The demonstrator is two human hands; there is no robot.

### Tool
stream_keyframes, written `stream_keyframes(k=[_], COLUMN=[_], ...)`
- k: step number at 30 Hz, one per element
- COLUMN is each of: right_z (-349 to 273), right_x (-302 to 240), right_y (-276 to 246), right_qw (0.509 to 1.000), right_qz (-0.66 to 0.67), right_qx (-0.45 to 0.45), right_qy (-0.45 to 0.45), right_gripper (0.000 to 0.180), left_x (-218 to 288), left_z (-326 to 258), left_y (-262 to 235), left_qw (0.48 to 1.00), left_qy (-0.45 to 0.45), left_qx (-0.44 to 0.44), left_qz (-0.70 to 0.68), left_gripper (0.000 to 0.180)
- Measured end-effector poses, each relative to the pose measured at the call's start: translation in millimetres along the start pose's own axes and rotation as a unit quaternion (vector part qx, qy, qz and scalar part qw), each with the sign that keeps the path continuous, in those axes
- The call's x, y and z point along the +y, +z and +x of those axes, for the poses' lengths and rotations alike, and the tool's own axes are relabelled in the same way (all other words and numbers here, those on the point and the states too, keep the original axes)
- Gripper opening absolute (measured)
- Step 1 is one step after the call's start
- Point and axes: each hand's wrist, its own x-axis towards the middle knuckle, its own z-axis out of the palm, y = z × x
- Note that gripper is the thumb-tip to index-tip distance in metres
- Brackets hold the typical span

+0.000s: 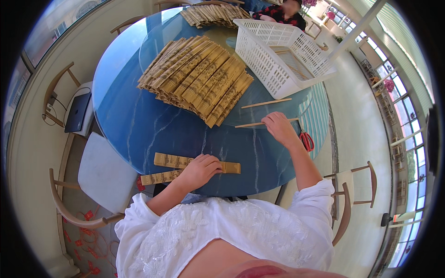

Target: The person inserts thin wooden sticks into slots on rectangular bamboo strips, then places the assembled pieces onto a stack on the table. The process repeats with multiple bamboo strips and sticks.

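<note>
My left hand [200, 169] is at the table's near edge, its fingers closed on a gold printed paper chopstick sleeve [231, 167]. A second gold sleeve [155, 178] lies just below it, partly under my hand and wrist. My right hand [279, 127] reaches forward and pinches a wooden chopstick [248, 125] lying across the glass turntable's edge. Another chopstick [266, 103] lies a little farther off, apart from my fingers. Beyond my hands, a large heap of gold sleeves [197, 76] is fanned out. Red-handled scissors [307, 141] rest to the right of my right hand.
A white slotted plastic basket [255, 55] with a few chopsticks inside stands at the far right of the round blue table [125, 111]. Behind the heap lies another pile of sleeves [215, 15]. A person [285, 16] sits across. Chairs [109, 173] surround the table; one holds a laptop [78, 112].
</note>
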Motion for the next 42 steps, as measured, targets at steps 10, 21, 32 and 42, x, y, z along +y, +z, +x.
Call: stream_keyframes(k=[10, 21, 32, 42], right_z=[-47.1, -61.7, -62.6, -63.0], right_x=[-89.6, -116.7, -128.9, -130.9], right_y=[-37.9, -40.9, -36.7, -43.6], right_qw=[0.997, 0.995, 0.996, 0.996], right_qz=[0.073, 0.071, 0.070, 0.064], right_qx=[-0.017, 0.016, -0.016, -0.008], right_qy=[-0.003, 0.064, 0.044, 0.055], right_gripper=[0.037, 0.039, 0.040, 0.039], left_x=[2.4, 0.7, -4.3, -4.1], left_z=[-2.5, -2.0, 0.4, -5.5], left_y=[-2.3, -0.8, 3.1, 3.6], left_qw=[1.000, 1.000, 1.000, 0.999], left_qy=[-0.007, -0.005, -0.012, -0.041], left_qx=[0.005, 0.002, 0.000, -0.003], left_qz=[0.015, 0.020, 0.021, 0.002], left_gripper=[0.014, 0.013, 0.013, 0.012])
